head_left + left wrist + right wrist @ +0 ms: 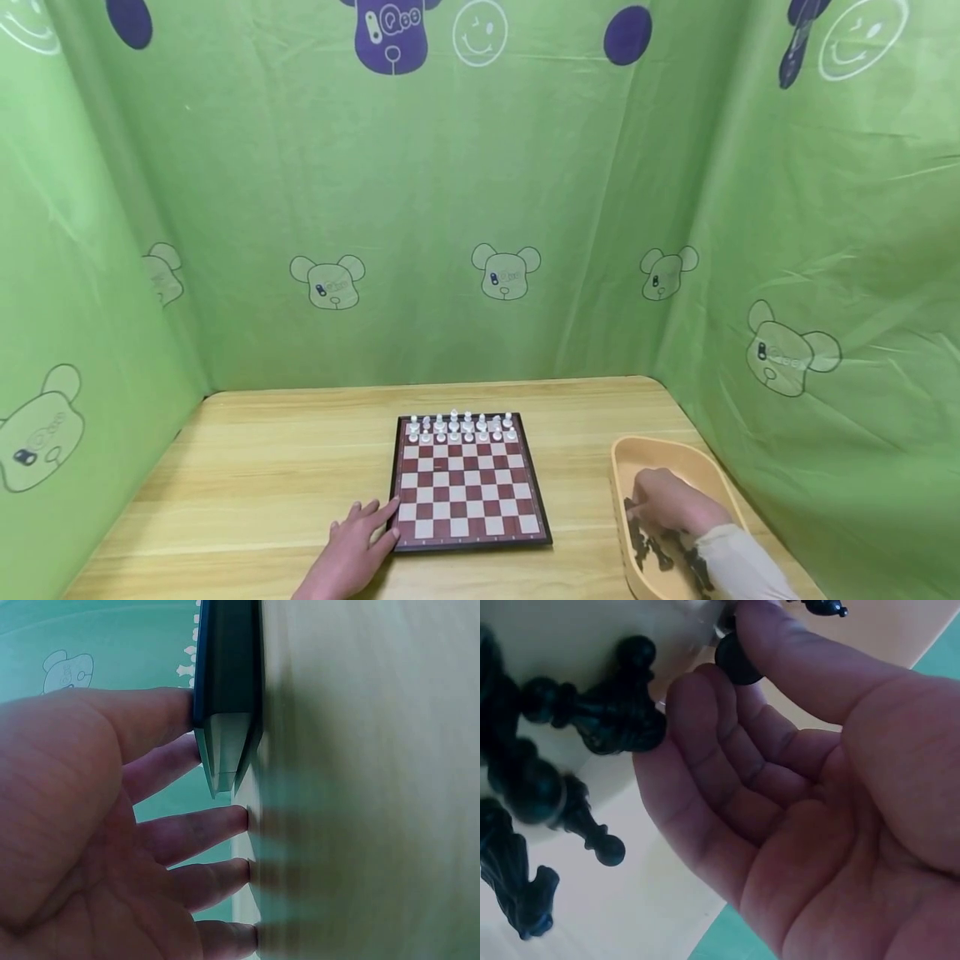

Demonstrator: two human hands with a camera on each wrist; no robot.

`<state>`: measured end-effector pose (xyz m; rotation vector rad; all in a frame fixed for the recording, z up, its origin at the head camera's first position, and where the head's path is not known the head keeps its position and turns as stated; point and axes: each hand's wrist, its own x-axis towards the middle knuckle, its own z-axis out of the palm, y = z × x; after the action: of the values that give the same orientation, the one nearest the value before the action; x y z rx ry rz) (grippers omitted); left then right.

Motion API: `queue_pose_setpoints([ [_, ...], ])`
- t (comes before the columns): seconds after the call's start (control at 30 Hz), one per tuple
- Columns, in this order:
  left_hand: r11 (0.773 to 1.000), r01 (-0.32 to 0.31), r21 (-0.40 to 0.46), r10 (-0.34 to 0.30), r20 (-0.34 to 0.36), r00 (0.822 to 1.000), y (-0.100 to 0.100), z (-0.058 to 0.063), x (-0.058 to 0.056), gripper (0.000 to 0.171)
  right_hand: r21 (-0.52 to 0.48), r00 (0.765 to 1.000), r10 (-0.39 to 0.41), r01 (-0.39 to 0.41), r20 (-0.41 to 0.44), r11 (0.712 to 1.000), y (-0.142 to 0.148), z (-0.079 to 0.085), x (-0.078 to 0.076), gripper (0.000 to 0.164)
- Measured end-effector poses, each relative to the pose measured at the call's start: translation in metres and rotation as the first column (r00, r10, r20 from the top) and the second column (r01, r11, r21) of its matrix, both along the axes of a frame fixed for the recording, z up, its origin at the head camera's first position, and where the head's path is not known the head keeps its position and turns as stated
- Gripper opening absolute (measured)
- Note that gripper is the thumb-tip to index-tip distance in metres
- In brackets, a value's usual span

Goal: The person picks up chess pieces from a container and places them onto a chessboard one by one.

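Note:
A red-and-white chessboard (471, 493) with a dark border lies on the table, two rows of white chess pieces (453, 427) standing along its far side. My left hand (347, 550) rests at the board's near left corner. Its thumb and index finger touch the board's edge (231, 660), while the other fingers reach down to the tabletop, fairly straight. Inside the orange tray on the right, my right hand (670, 500) has curled fingers and pinches a black chess piece (737, 660) by thumb and fingers; most of that piece is hidden. Loose black chess pieces (619, 720) lie beside the fingers.
The orange tray (617, 475) stands at the table's right side, near the green curtain (847, 433). Wooden tabletop (285, 450) surrounds the board. Green curtains with bear prints enclose the left, back and right sides.

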<state>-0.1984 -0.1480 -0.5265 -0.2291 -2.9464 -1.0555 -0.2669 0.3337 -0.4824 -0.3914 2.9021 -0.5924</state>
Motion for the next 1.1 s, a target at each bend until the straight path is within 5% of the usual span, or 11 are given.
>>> queue_pose_setpoints([
  [0.43,1.0,-0.001,0.007,0.001,0.007,1.0,0.001,0.001,0.0,0.048,-0.046,0.994,-0.069,0.073,0.088,0.996,0.01,0.006,-0.001,0.035],
  [0.77,1.0,-0.002,0.011,0.002,-0.007,1.0,0.002,0.002,0.002,0.048,-0.049,0.988,-0.076,0.07,-0.133,0.996,0.021,0.031,-0.002,0.017],
  [1.1,1.0,0.003,0.021,-0.003,-0.005,1.0,0.001,0.001,0.001,0.049,-0.21,0.96,-0.162,0.114,-0.228,0.971,-0.01,0.047,0.005,0.018],
])
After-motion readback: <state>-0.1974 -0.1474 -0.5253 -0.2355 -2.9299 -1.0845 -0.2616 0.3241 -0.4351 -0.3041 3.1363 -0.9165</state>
